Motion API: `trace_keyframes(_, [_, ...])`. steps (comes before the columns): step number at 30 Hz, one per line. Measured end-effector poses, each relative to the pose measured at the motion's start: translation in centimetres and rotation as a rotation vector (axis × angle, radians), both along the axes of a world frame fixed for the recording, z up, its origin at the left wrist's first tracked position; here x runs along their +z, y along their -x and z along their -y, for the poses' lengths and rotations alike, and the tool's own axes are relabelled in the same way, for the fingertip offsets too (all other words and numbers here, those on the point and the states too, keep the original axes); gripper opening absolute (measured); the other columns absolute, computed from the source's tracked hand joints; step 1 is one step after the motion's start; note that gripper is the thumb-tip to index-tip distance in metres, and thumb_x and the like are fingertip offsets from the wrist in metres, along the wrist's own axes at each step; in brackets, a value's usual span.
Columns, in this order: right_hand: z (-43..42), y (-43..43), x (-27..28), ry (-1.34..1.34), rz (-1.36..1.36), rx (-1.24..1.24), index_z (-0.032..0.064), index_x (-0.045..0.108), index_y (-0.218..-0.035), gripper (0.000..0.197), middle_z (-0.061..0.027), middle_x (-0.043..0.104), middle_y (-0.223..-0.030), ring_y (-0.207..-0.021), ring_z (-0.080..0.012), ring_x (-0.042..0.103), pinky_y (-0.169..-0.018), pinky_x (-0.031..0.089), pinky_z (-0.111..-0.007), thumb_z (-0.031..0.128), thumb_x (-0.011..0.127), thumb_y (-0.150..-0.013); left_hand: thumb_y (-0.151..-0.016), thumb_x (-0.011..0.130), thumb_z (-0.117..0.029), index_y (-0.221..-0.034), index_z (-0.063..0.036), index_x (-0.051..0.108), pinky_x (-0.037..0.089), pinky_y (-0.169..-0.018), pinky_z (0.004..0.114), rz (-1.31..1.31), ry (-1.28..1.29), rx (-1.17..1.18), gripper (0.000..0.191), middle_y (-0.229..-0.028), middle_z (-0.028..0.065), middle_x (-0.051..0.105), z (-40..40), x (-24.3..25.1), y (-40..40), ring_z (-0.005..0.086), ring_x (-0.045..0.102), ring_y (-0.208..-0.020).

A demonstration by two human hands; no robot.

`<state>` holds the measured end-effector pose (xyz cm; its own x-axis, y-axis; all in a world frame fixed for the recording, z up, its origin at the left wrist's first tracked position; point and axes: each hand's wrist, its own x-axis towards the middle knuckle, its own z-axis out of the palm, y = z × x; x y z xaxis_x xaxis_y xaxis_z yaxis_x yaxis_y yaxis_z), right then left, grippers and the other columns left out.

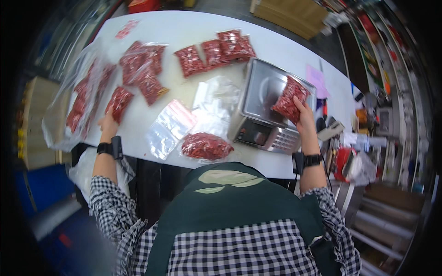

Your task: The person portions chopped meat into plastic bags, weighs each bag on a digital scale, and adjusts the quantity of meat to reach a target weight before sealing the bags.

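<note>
My right hand (304,115) grips a clear bag of red dried goods (290,98) over the right part of the steel tray of a digital weighing scale (266,89). At the left, my left hand (109,122) is on the lower end of a small filled bag (119,101). Beside it lies a large clear plastic bag with red packs inside (81,103). Several filled bags (141,62) are heaped behind, and more packs (214,51) stand behind the scale's left side. Near the front edge rest an opened-out or loosely closed bag of red goods (207,146) and empty zip bags (171,127).
White plastic bags (215,100) lie mid-table. A pink sheet (316,81) and small tools are right of the scale. A cardboard box (291,15) stands beyond the white table (165,24); stocked shelves (390,69) line the right, and a wooden box (45,120) is at left.
</note>
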<state>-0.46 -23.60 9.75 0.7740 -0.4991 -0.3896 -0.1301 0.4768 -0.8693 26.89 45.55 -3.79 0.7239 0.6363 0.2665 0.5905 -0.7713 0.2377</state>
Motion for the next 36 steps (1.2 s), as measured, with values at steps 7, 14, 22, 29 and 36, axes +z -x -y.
trace_keyframes(7, [5.6, 5.8, -2.8, 1.076, -0.364, -0.293, -0.0061, 0.054, -0.129, 0.074, -0.0192, 0.063, -0.120, -0.104, -0.0257, 0.063, -0.090, 0.049, -0.035, 0.047, 0.074, -0.082, -0.090, 0.072, -0.019, -0.125, -0.0069, 0.061, 0.053, -0.089, 0.042, 0.049, 1.605, 0.005, 0.039, -0.121, 0.0068, 0.065, 6.1, 2.0, -2.9, 0.0245, 0.063, -0.107])
trace_keyframes(14, [5.9, 9.9, -0.8, 0.831, -0.282, -0.423, -0.0056, 0.056, -0.125, 0.053, -0.0138, 0.067, -0.107, -0.098, -0.0179, 0.063, -0.087, 0.048, -0.030, 0.027, 0.074, -0.088, -0.090, 0.072, -0.021, -0.125, -0.0087, 0.060, 0.053, -0.086, 0.047, 0.110, 1.748, -0.154, 0.039, -0.117, 0.0089, 0.066, 5.6, -0.1, 0.3, 0.0275, 0.063, -0.104])
trace_keyframes(22, [5.9, 13.1, -1.6, 0.726, -0.315, -0.451, -0.0074, 0.055, -0.126, 0.052, -0.0129, 0.067, -0.106, -0.096, -0.0159, 0.062, -0.085, 0.048, -0.028, 0.025, 0.073, -0.089, -0.091, 0.070, -0.020, -0.125, -0.0035, 0.057, 0.055, -0.087, 0.046, 0.376, 1.818, -0.132, 0.039, -0.119, 0.0128, 0.064, 5.1, 2.2, 9.0, 0.0288, 0.063, -0.105])
trace_keyframes(29, [5.9, 10.2, -3.2, 0.692, -0.249, -0.436, -0.0062, 0.053, -0.128, 0.060, -0.0121, 0.067, -0.106, -0.089, -0.0143, 0.062, -0.081, 0.049, -0.027, 0.031, 0.075, -0.087, -0.090, 0.072, -0.019, -0.124, -0.0026, 0.058, 0.056, -0.084, 0.042, 0.449, 1.765, -0.147, 0.040, -0.117, 0.0113, 0.065, 7.0, 6.7, 11.4, 0.0263, 0.065, -0.101])
trace_keyframes(36, [2.4, 1.1, -2.1, 1.185, -0.643, -0.234, -0.0018, 0.030, -0.145, 0.111, -0.0348, 0.053, -0.127, -0.119, -0.0467, 0.053, -0.099, 0.044, -0.050, 0.067, 0.074, -0.069, -0.093, 0.067, -0.019, -0.122, -0.0040, 0.060, 0.057, -0.078, 0.035, 0.221, 1.870, -0.511, 0.033, -0.112, 0.0084, 0.068, 17.2, 11.7, 13.1, 0.0197, 0.068, -0.092])
